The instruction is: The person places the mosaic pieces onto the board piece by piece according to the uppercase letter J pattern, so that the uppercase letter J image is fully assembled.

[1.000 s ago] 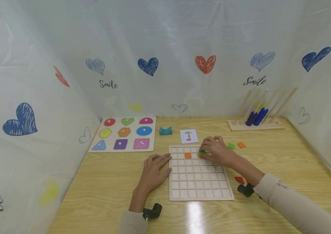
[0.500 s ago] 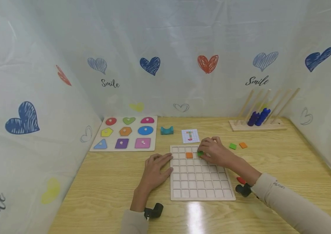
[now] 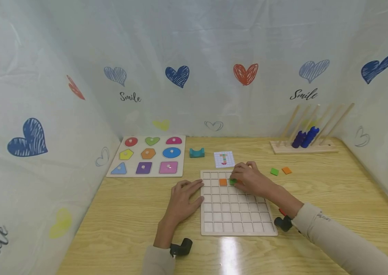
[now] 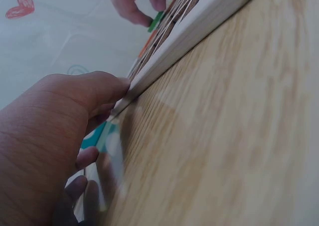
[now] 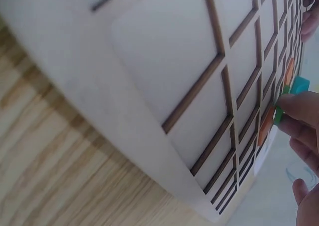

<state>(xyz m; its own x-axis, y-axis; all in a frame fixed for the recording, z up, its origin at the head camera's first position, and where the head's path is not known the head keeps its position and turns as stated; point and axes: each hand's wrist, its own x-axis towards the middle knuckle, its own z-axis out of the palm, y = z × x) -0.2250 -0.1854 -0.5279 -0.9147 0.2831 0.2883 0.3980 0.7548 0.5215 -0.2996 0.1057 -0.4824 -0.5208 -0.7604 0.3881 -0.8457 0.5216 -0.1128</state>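
Observation:
My right hand (image 3: 253, 180) pinches a small green square tile (image 3: 232, 182) over the second row of a pale wooden grid board (image 3: 226, 217). Directly left of that tile, an orange square tile (image 3: 222, 182) sits in a cell. In the right wrist view a second orange tile (image 5: 266, 128) lies on the near side of the green one; from the head my fingers hide it. My left hand (image 3: 181, 202) rests against the board's left edge, thumb and fingertips touching the rim. A gridded card (image 3: 224, 159) with a coloured J-like figure lies behind the board.
A green tile (image 3: 274, 172) and an orange tile (image 3: 287, 170) lie right of the board. Something red (image 3: 282, 211) shows beside my right wrist. At the back stand a shape puzzle (image 3: 145, 162), a teal curved block (image 3: 197, 153) and a peg rack (image 3: 305, 149).
My right hand has moved slightly left with the green tile, from above the right orange tile to beside the left one. My left hand has stayed at the board's edge.

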